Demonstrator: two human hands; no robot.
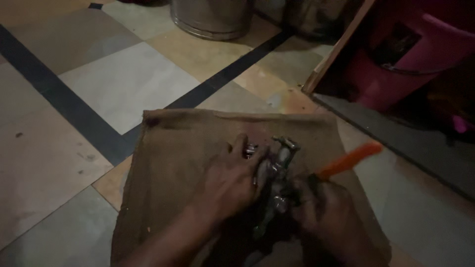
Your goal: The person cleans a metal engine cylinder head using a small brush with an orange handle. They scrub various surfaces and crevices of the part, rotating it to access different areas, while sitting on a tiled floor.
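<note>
Metal fitting held by left hand on brown sacking.

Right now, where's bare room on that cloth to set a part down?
Free: left half of the brown cloth, between its left edge and the left hand, plus the far strip along its top edge. Crowded: centre-right, where both hands, right hand, grip the metal part and orange-handled tool.

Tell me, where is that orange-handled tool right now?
In the head view it sits right of centre: the right hand grips the orange-handled tool, its handle pointing up and right over the brown sacking mat, beside the metal part.
</note>
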